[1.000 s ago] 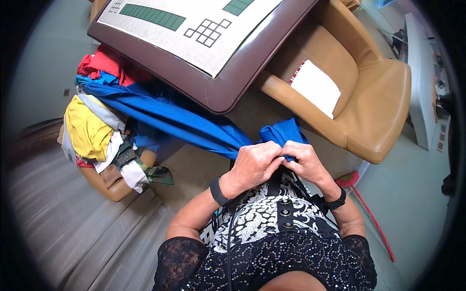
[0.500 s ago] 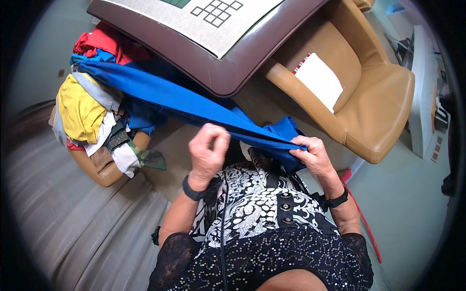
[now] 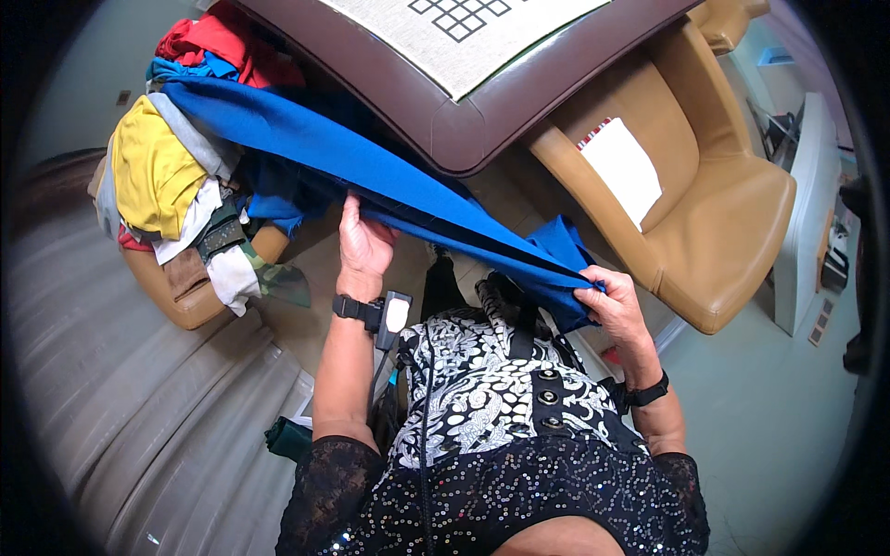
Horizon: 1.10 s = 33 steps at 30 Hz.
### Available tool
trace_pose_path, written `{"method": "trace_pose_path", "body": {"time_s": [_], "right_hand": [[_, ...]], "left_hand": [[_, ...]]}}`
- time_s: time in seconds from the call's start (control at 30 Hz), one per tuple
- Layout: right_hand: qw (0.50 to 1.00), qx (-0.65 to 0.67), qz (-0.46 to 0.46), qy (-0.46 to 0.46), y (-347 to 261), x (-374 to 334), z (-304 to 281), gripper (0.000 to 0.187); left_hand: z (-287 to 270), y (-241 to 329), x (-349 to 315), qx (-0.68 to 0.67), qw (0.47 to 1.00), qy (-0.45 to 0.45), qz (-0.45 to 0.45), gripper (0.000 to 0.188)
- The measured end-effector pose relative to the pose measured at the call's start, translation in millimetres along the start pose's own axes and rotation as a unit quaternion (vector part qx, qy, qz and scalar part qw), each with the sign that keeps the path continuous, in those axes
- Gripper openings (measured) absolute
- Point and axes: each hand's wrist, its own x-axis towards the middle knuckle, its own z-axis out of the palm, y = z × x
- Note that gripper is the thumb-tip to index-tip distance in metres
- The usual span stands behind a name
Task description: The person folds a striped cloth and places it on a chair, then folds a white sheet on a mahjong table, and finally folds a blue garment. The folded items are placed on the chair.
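A long piece of blue cloth stretches slantwise from the clothes pile at the far left down to my right hand. My right hand is closed, pinching the gathered near-right end between thumb and fingers. Along the lower edge, left of the middle, my left hand grips the cloth, palm turned up and some fingertips hidden by the fabric. A dark gap runs between two layers of the cloth towards the right hand. More bunched blue fabric hangs just behind that hand.
Yellow, red and other clothes are heaped on a tan chair at left. A dark table with a pale mat juts in ahead. Another tan armchair at right holds a white cloth.
My left hand has moved left and up, from a fist below the cloth to its lower edge. My right hand keeps its pinch. The view has shifted slightly.
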Motion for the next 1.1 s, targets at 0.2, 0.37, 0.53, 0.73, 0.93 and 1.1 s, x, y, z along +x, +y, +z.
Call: {"method": "trace_pose_path", "body": {"time_s": [0.2,0.37,0.53,0.73,0.93,1.1], "right_hand": [[0.999,0.026,0.018,0.019,6.3,1.8,-0.3,0.007],[0.999,0.036,0.029,0.005,15.6,2.1,0.0,0.006],[1.000,0.007,0.016,-0.010,25.1,1.7,4.0,0.007],[0.999,-0.015,0.001,-0.044,33.7,2.0,8.5,0.008],[1.000,-0.007,0.007,-0.030,35.3,-0.7,8.6,0.008],[1.000,0.008,0.025,-0.017,40.7,-4.6,3.4,0.007]], "left_hand": [[-27.5,2.1,-1.2,0.078,0.994,0.030,0.064,0.031],[-51.7,12.7,-22.5,-0.017,0.999,0.019,0.041,0.029],[-70.7,17.0,-22.7,-0.089,0.995,0.040,0.001,0.032],[-58.6,12.3,-22.5,-0.075,0.996,0.029,0.034,0.046],[-52.7,18.3,-30.1,-0.065,0.997,0.023,0.031,0.046],[-61.2,15.1,-32.2,-0.046,0.998,0.024,0.023,0.042]]}}
